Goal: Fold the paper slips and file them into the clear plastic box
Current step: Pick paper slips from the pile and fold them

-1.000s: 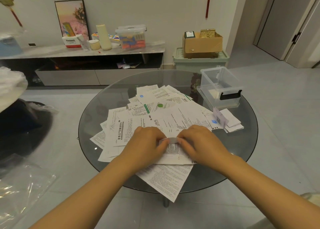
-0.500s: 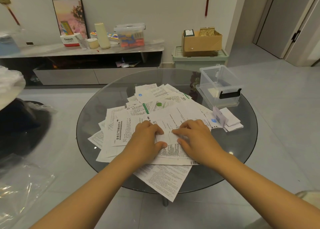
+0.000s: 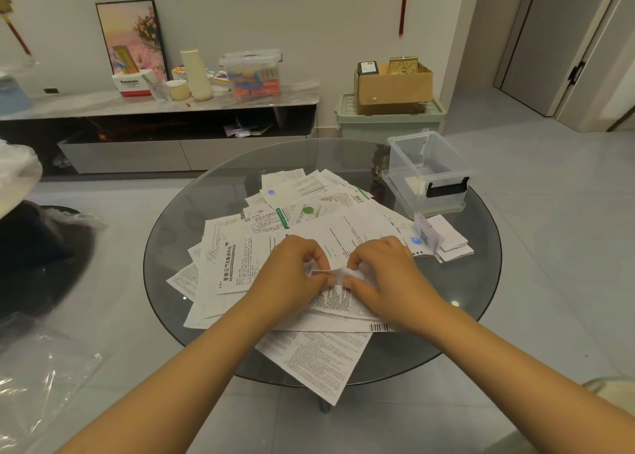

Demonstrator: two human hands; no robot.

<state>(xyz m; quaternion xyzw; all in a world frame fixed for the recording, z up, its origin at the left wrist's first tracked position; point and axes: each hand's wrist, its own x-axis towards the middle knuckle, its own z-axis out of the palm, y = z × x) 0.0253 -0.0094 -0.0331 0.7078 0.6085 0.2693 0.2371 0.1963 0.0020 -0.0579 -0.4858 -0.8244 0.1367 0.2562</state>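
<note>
Print on paper slips (image 3: 309,233) too small to be read. Part of folded slip (image 3: 338,273) hidden by fingers. Clear plastic box (image 3: 427,175) contents indistinct.

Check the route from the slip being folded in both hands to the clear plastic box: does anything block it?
Nothing visible does. The slip is pinched between the left hand and right hand; the clear plastic box stands open, with only flat papers lying between.

slip in fold (image 3: 338,275): I see white printed paper, edge curled up.
loose slips (image 3: 309,220): fanned heap mid-tabletop.
clear box (image 3: 427,175): open, far right.
</note>
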